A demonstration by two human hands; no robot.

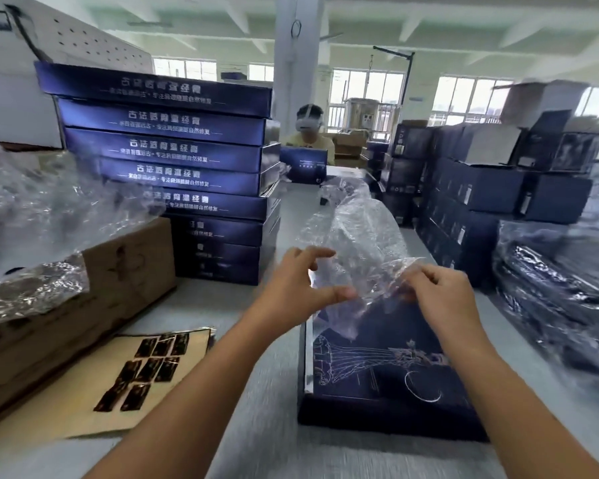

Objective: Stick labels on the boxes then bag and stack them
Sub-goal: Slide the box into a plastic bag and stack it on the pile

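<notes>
Both hands at clear bag [357, 236] over dark blue box [388, 368]: right hand [443, 292] pinching its edge, left hand [301, 281] spread, fingers straight, seemingly just touching it.

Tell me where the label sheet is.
Head view, lower left: the label sheet lies on the table between the cardboard carton and the left forearm.

Left grip [293, 288] and right grip [443, 292] are bare, forearms [201, 392] too.

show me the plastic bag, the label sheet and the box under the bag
plastic bag [360, 236], head view, crinkled middle
label sheet [104, 378], head view, bare backing left of the labels
box [377, 375], head view, printed lid top
</notes>
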